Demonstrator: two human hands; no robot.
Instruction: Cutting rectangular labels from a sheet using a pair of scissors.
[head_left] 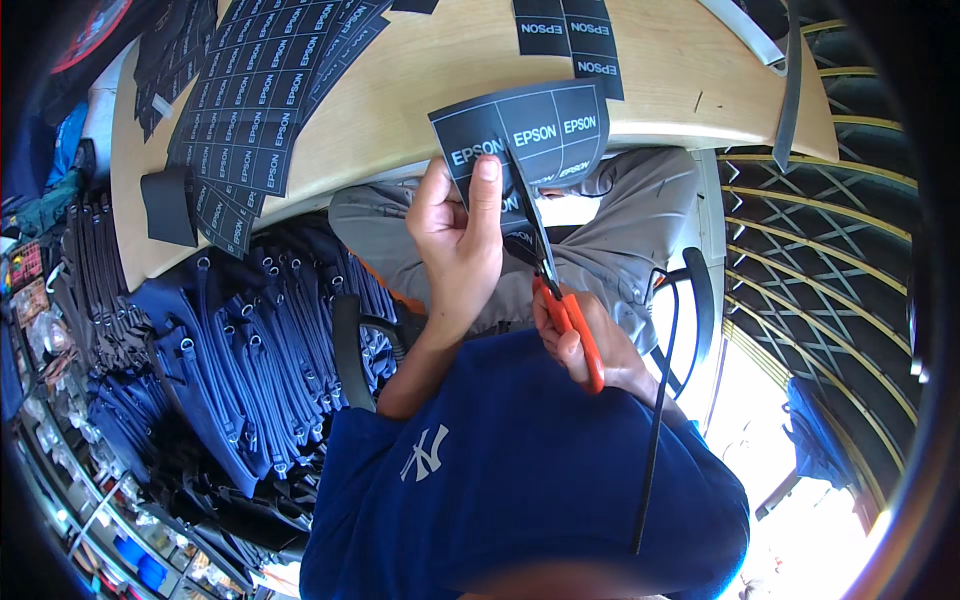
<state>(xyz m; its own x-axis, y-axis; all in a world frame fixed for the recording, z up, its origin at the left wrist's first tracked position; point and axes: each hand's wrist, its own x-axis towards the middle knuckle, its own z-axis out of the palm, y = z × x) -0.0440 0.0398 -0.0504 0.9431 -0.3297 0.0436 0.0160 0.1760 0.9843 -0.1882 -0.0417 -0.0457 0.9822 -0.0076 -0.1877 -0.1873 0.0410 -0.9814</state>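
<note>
My left hand [462, 225] pinches the left edge of a dark printed label sheet [560, 118], thumb on top. The sheet is marked off by pale lines into rectangles and curves in the air just past the table's near edge. Orange-handled scissors [575, 330] are gripped in my right hand [590, 335], which sits lower and to the right. Their dark blades reach up over the sheet, between its left label column and the rest. A lower part of the sheet hangs behind the blades, partly hidden.
The wooden table [430, 80] curves across the top. Several more label sheets [250, 90] overlap at its left, and cut label pieces [570, 35] lie at the far middle. Blue bags with metal rings [250, 360] hang or stack at my left. A folding lattice gate [820, 230] stands at right.
</note>
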